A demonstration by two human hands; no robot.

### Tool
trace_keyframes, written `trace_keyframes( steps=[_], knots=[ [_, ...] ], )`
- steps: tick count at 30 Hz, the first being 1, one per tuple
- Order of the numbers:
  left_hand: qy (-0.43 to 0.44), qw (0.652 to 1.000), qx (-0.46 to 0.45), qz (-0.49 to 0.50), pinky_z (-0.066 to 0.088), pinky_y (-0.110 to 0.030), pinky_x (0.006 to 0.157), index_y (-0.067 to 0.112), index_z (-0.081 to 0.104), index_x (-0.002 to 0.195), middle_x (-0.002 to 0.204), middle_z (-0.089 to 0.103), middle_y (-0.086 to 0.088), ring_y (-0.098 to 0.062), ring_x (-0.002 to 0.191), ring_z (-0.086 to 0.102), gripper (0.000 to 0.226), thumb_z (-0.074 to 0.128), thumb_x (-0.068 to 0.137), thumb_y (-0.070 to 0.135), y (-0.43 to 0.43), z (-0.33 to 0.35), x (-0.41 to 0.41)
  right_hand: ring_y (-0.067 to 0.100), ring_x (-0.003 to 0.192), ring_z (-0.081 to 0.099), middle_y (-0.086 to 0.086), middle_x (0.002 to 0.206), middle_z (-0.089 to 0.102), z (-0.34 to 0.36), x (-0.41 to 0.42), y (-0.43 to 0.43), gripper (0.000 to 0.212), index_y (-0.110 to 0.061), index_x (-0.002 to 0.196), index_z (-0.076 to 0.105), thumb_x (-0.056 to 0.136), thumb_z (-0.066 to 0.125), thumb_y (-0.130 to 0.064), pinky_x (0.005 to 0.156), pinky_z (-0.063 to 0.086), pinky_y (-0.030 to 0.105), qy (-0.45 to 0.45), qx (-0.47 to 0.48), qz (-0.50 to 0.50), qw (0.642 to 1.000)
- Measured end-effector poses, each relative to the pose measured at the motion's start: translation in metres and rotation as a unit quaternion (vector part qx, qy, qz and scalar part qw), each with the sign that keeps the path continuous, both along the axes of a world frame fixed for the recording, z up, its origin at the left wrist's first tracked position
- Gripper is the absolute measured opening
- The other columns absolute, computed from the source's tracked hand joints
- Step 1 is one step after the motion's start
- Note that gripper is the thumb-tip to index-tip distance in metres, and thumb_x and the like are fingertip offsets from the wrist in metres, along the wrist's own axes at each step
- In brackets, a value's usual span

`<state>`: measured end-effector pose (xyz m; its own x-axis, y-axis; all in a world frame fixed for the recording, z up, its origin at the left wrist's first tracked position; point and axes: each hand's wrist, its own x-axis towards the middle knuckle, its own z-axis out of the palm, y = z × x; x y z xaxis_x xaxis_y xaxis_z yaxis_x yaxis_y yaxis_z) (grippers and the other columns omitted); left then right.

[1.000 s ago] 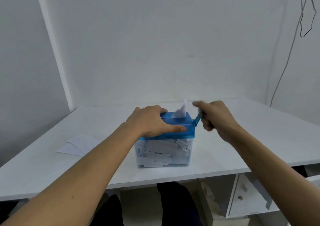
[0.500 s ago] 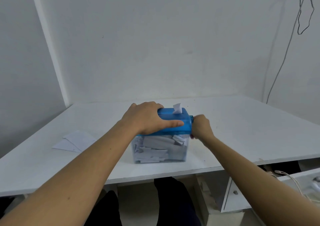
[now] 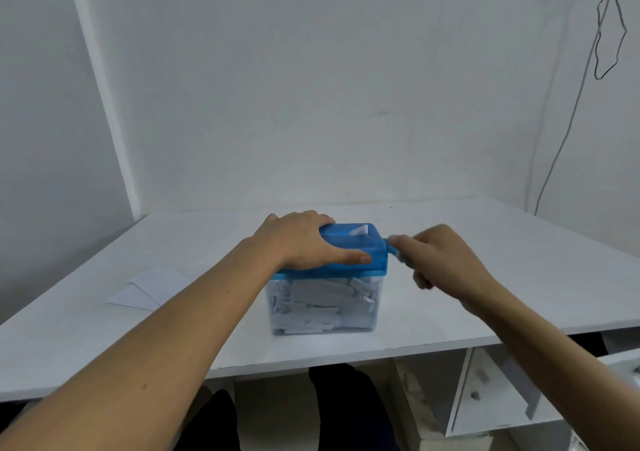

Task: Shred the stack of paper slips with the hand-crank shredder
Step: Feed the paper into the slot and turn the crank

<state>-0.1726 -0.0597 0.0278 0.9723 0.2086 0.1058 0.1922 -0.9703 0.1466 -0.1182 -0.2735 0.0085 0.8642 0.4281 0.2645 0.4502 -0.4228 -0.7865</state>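
Note:
The hand-crank shredder [image 3: 360, 246] has a blue lid on a clear bin [image 3: 322, 303] packed with white paper pieces. It stands mid-table. My left hand [image 3: 301, 241] lies over the lid's left part, fingers on top and thumb stretched along the front edge. A small white corner of a paper slip [image 3: 359, 231] sticks up from the lid's slot. My right hand [image 3: 440, 260] grips the blue crank handle [image 3: 393, 247] at the lid's right side; the hand is motion-blurred and hides most of the handle.
A few white paper slips [image 3: 149, 289] lie flat on the white table [image 3: 519, 277] to the left of the shredder. A drawer unit [image 3: 485, 388] stands under the table at the right. Walls close the back and left; a cable [image 3: 568, 132] hangs at the right.
My right hand has swung with the crank from low beside the bin up and outward to the right. The paper corner in the slot stands lower. My left hand stays on the lid.

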Motion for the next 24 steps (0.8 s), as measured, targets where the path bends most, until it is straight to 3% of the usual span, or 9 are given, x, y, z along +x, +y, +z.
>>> trace_keyframes(
  steps=[4, 7, 11, 16, 20, 24],
  knots=[
    [-0.013, 1.0, -0.008, -0.004, 0.037, -0.041, 0.099, 0.04, 0.05, 0.135, 0.126, 0.058, 0.018, -0.014, 0.108, 0.055, 0.099, 0.039, 0.059, 0.103, 0.002, 0.001, 0.001, 0.011, 0.04, 0.053, -0.004, 0.045, 0.057, 0.031, 0.038, 0.033, 0.044, -0.01, 0.06, 0.061, 0.095, 0.056, -0.036, 0.053, 0.042, 0.026, -0.006, 0.096, -0.059, 0.994],
    [-0.021, 1.0, 0.005, -0.012, 0.037, -0.041, 0.099, 0.039, 0.051, 0.134, 0.125, 0.058, 0.018, -0.014, 0.108, 0.055, 0.099, 0.036, 0.06, 0.103, 0.003, -0.004, 0.001, 0.015, 0.053, 0.061, 0.0, 0.063, 0.066, 0.032, 0.078, 0.065, 0.043, -0.009, 0.071, 0.065, 0.097, 0.057, -0.043, 0.055, 0.048, 0.026, 0.035, 0.083, -0.065, 0.994],
    [-0.032, 0.999, 0.005, -0.011, 0.038, -0.041, 0.098, 0.04, 0.053, 0.13, 0.121, 0.059, 0.018, -0.014, 0.103, 0.055, 0.094, 0.036, 0.062, 0.102, 0.002, -0.005, 0.0, 0.02, 0.062, 0.058, 0.008, 0.075, 0.065, -0.013, 0.1, 0.084, 0.04, -0.005, 0.083, 0.063, 0.098, 0.059, -0.042, 0.051, 0.046, 0.024, 0.115, 0.063, -0.084, 0.988],
    [-0.045, 0.999, 0.009, 0.003, 0.037, -0.039, 0.099, 0.036, 0.054, 0.132, 0.127, 0.059, 0.015, -0.015, 0.11, 0.056, 0.095, 0.038, 0.064, 0.101, -0.002, -0.006, -0.003, 0.01, 0.04, 0.045, 0.002, 0.05, 0.053, -0.06, 0.079, 0.066, 0.035, -0.007, 0.063, 0.05, 0.098, 0.053, -0.008, 0.039, 0.034, 0.02, 0.098, -0.014, -0.095, 0.99],
    [-0.04, 0.999, 0.009, 0.016, 0.039, -0.04, 0.097, 0.036, 0.055, 0.129, 0.123, 0.059, 0.015, -0.016, 0.108, 0.056, 0.101, 0.035, 0.058, 0.104, -0.002, -0.005, 0.0, 0.013, 0.042, 0.052, 0.006, 0.054, 0.062, -0.067, 0.048, 0.043, 0.045, -0.005, 0.067, 0.059, 0.104, 0.046, -0.028, 0.045, 0.04, 0.022, 0.115, -0.013, -0.052, 0.992],
    [-0.033, 0.999, 0.003, 0.022, 0.039, -0.042, 0.097, 0.039, 0.056, 0.126, 0.117, 0.06, 0.017, -0.016, 0.104, 0.057, 0.103, 0.032, 0.053, 0.107, 0.0, -0.005, 0.002, 0.017, 0.044, 0.055, 0.01, 0.055, 0.064, -0.035, 0.012, 0.008, 0.049, -0.007, 0.064, 0.062, 0.104, 0.045, -0.03, 0.048, 0.042, 0.026, 0.082, 0.011, 0.008, 0.997]
  ],
)
